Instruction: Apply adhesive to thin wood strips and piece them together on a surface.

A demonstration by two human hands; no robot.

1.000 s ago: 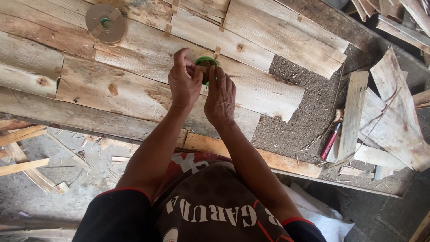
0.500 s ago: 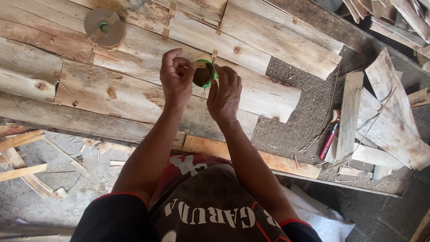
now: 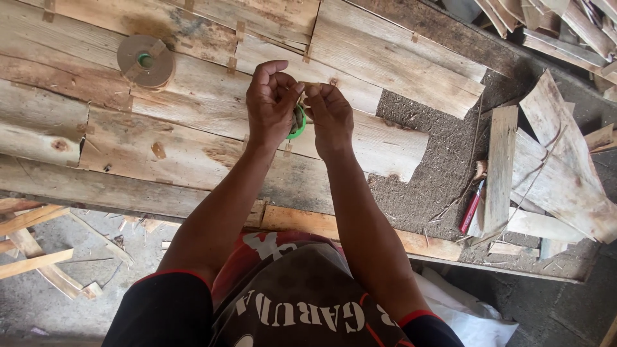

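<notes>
My left hand [image 3: 271, 103] and my right hand [image 3: 329, 115] meet above sheets of thin wood veneer [image 3: 193, 141] laid on a bench. Between them sits a small roll of brown tape with a green core [image 3: 298, 121], mostly hidden by the fingers. The left hand cups the roll, while the right thumb and forefinger pinch a short strip of the tape at the top. Small brown tape patches dot the veneer seams.
A larger brown tape roll with a green core [image 3: 145, 61] lies on the veneer at upper left. A red-handled tool [image 3: 470, 207] rests on the sawdust-covered surface at right, beside loose veneer strips [image 3: 501, 167]. Wood scraps [image 3: 32, 244] lie on the floor at left.
Both hands have shifted slightly toward me and drawn closer together, now covering more of the small roll. The fingertips have come together at the tape's end.
</notes>
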